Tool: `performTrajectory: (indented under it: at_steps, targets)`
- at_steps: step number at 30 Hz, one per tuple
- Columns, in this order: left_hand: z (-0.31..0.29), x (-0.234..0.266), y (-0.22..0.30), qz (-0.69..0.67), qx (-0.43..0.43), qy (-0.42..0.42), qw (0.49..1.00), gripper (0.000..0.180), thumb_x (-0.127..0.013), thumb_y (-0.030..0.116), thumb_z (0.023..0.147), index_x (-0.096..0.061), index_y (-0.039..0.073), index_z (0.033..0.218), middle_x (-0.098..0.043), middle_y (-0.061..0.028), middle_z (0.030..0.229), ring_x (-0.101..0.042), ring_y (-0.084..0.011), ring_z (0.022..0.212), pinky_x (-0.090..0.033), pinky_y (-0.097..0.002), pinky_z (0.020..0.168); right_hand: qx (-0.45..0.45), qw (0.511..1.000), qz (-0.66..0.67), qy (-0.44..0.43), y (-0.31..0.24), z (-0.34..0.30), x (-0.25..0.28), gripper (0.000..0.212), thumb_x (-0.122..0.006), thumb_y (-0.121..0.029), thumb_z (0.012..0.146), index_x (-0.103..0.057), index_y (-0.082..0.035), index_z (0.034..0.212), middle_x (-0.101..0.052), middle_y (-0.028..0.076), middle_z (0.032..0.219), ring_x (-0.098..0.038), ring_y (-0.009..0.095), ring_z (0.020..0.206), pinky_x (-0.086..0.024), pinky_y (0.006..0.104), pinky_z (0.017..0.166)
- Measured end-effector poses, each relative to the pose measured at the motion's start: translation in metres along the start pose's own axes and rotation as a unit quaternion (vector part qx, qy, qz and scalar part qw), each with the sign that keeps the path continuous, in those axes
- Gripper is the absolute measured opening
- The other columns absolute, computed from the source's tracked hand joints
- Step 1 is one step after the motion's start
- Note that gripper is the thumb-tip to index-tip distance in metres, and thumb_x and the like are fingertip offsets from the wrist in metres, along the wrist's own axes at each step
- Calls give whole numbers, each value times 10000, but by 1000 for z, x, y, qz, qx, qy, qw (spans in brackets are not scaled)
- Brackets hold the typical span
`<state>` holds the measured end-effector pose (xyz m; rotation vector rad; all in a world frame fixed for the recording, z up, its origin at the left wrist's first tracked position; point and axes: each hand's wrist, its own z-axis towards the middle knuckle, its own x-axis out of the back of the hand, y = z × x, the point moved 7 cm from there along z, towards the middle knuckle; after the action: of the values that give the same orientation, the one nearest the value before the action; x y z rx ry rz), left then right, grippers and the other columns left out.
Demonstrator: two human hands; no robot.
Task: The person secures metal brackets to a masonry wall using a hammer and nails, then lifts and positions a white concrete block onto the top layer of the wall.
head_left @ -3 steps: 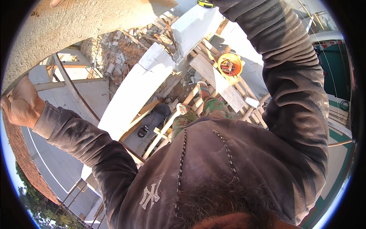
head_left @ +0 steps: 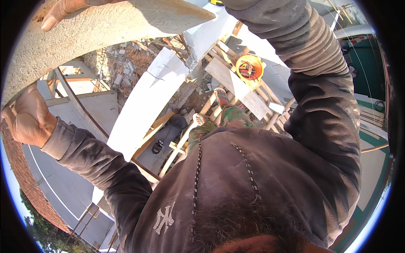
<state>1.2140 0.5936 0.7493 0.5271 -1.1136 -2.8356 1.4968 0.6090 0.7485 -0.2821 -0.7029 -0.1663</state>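
Note:
A big pale slab (head_left: 126, 29) with a rough, sandy face fills the upper left, close to me. Under its lower left edge is my left hand (head_left: 31, 118), palm turned up, thumb and fingers apart. The thumb side meets the slab's edge; whether the hand bears any weight I cannot tell. My right arm rises at the upper right and leaves the picture at the top. Stretched fingers, seemingly of my right hand (head_left: 67, 10), come in from the top edge and lie over the slab's upper face. The wrist between is out of view.
Below me are sandalled feet on bamboo poles (head_left: 215, 111) and a plank (head_left: 236, 86). An orange bucket (head_left: 260, 84) with tools stands right of them. A white block wall (head_left: 147, 92) runs left, with rubble (head_left: 122, 67) behind. A yellow-and-black object (head_left: 216, 2) is cut off at the top.
The slab reaches farther right and lower. More of the fingers above it shows. My left hand sits a little lower and to the right, its fingers more spread.

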Motion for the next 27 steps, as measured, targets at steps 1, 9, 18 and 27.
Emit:
performTrajectory:
  at_steps: [1, 9, 18, 27]
  targets:
    - [-19, -10, 0, 118, -45, -47, 991, 362, -635, 202, 960, -557, -65, 1193, -583, -235, 1311, -562, -296, 1195, -441, -584, 1041, -47, 994, 50, -83, -2, -2, 10, 400, -660, -346, 918, -664, 38, 1030, -678, 275, 916, -674, 396, 801, -536, 447, 742]
    - [-216, -134, -147, -301, 332, -11, 894, 256, -467, 265, 1099, -571, 42, 1168, -576, -118, 1165, -577, -209, 1037, -533, -395, 867, -427, 903, -34, -42, -13, -248, 33, 423, -649, -303, 1002, -590, 6, 1286, -686, 173, 975, -686, 257, 897, -529, 378, 795]
    - [-512, -182, -276, 7, 590, -328, 738, 505, -480, 332, 1088, -425, 29, 1490, -460, -190, 1443, -523, -255, 1258, -472, -360, 1019, -725, 683, -9, -92, -71, -558, -11, 420, -657, -250, 973, -561, 3, 1293, -659, 271, 1082, -643, 429, 995, -493, 456, 856]
    - [-723, 28, -330, 223, 654, -475, 544, 539, -532, 398, 1049, -535, -31, 1374, -628, -215, 1300, -609, -325, 1197, -469, -390, 1020, -815, 546, 24, -190, -59, -799, -165, 355, -669, -223, 941, -578, -3, 1205, -663, 263, 1044, -623, 469, 1005, -478, 486, 856]
